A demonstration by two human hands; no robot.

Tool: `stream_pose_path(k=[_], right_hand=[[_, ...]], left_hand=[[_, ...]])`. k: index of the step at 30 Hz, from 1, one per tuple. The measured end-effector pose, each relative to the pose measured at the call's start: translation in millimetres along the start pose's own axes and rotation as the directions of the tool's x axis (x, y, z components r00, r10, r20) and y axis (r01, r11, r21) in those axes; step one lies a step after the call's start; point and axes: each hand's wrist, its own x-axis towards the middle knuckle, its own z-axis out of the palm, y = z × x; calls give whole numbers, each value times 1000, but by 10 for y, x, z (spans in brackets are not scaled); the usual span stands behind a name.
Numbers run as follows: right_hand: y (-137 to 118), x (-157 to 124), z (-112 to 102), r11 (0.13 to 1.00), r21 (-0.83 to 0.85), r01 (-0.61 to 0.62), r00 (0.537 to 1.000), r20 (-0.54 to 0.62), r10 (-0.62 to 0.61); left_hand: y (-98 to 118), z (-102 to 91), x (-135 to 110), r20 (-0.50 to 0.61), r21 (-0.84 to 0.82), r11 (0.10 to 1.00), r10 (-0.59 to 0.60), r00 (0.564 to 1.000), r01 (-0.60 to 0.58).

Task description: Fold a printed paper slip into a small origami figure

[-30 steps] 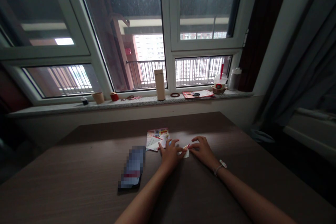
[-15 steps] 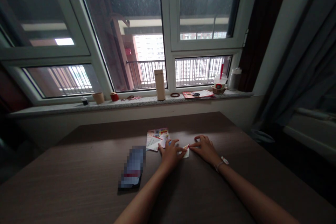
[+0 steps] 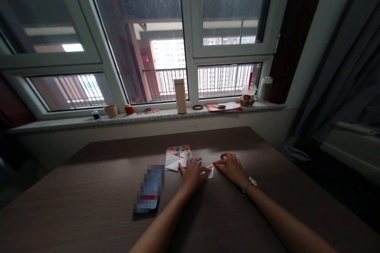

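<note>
A small folded piece of white paper with red print (image 3: 210,171) lies on the dark wooden table (image 3: 89,189), between my two hands. My left hand (image 3: 192,174) lies over its left part with fingers curled down onto it. My right hand (image 3: 230,167) rests at its right edge, index fingertip pressing on the paper's corner, the other fingers bent. A bracelet sits on my right wrist. Most of the paper is hidden under my left hand.
Colourful printed leaflets (image 3: 177,157) lie just beyond my left hand. A phone (image 3: 150,190) lies to the left. On the window sill (image 3: 59,122) stand a tall beige flask (image 3: 180,95), small cups, a drink cup with a straw (image 3: 248,92), scissors on red papers.
My right hand has shifted slightly along the paper's right edge; my left hand has stayed pressed on the paper. Nothing else has moved.
</note>
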Motion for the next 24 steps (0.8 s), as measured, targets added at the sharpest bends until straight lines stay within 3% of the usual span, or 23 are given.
stream_pose_path(k=[9,24], right_hand=[[-106,1,40,1000,9,-24,998,-55,25],[-39,20,1,999,44,-10,999,46,8]], left_hand=[[8,-10,-1,-9,-16,1000,-17,1000,17],[31,-38,-3,21,5,999,-35,999,35]])
